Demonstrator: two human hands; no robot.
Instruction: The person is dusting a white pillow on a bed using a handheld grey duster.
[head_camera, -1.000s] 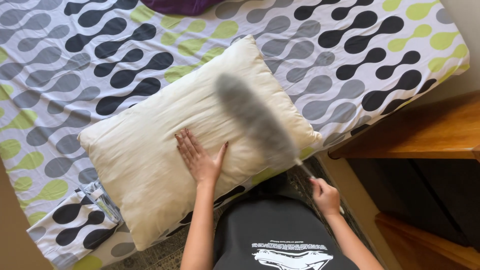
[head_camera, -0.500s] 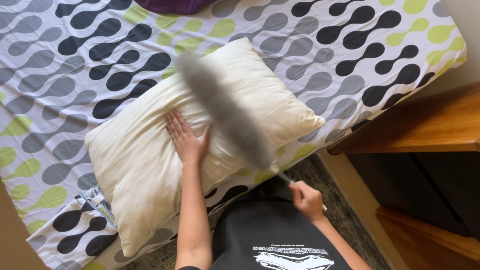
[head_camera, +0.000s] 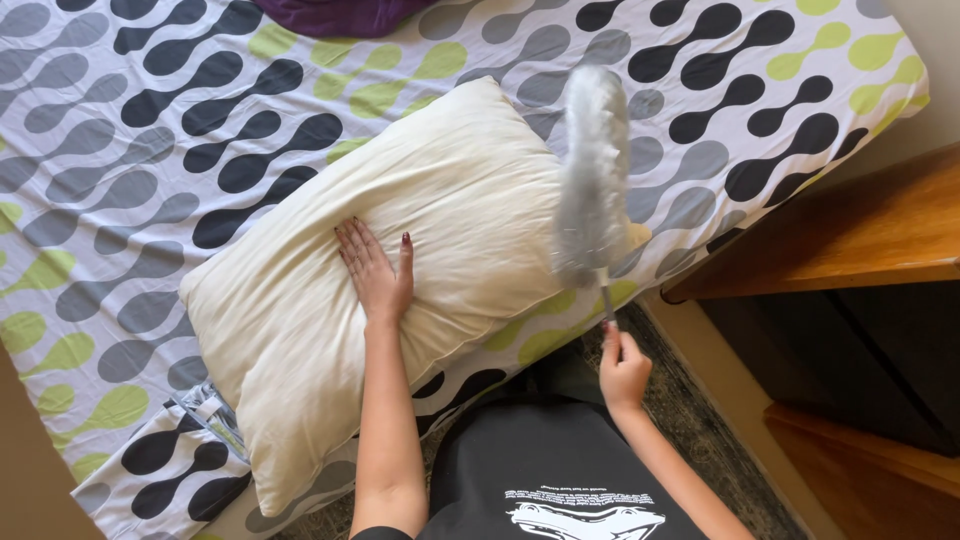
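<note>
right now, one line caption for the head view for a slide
Left hand flat on a cream pillow; right hand holds a grey duster over it.

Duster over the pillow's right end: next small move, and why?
Probably sweep the grey duster leftward across the cream pillow. The right hand grips its thin handle, and the fluffy head lies over the pillow's right end, partly above the patterned sheet. The left hand presses flat on the pillow's middle, steadying it, so the stroke should likely stop short of that hand.
</note>
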